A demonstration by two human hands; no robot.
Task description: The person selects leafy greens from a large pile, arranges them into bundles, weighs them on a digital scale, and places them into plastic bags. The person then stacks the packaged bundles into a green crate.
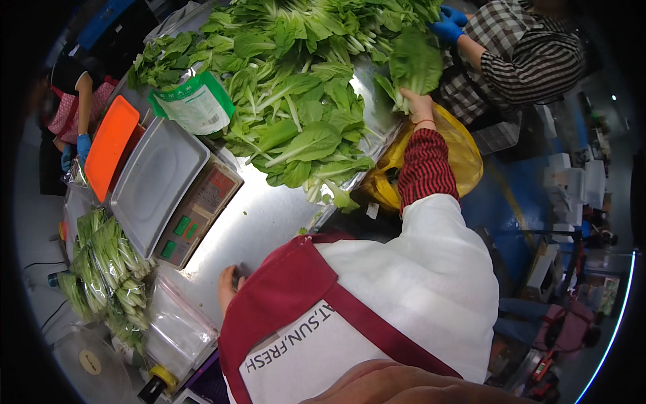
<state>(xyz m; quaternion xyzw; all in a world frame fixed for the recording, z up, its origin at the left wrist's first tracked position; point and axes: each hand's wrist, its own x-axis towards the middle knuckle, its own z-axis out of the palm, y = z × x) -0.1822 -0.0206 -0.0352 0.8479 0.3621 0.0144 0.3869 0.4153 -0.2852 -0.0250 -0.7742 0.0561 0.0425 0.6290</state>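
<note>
My right hand (420,107) grips a leafy green (415,60) by its pale stem end, beside the table edge and above a yellow plastic bag (462,146). The leaves point away from me and look slightly blurred. Resting on the metal table (257,222), my left hand (228,287) shows fingers apart with nothing seen in them; my apron hides part of it. A large heap of loose leafy greens (303,116) covers the far part of the table. On it, at the left, lies a green-and-white printed packet (194,105).
A digital scale (199,212) with a grey pan (159,187) stands left, by an orange tray (112,146). Bagged greens (108,262) and clear plastic bags (176,323) lie nearer me. Co-workers' blue-gloved hands (448,25) are at far right and left. A fan (91,361) stands lower left.
</note>
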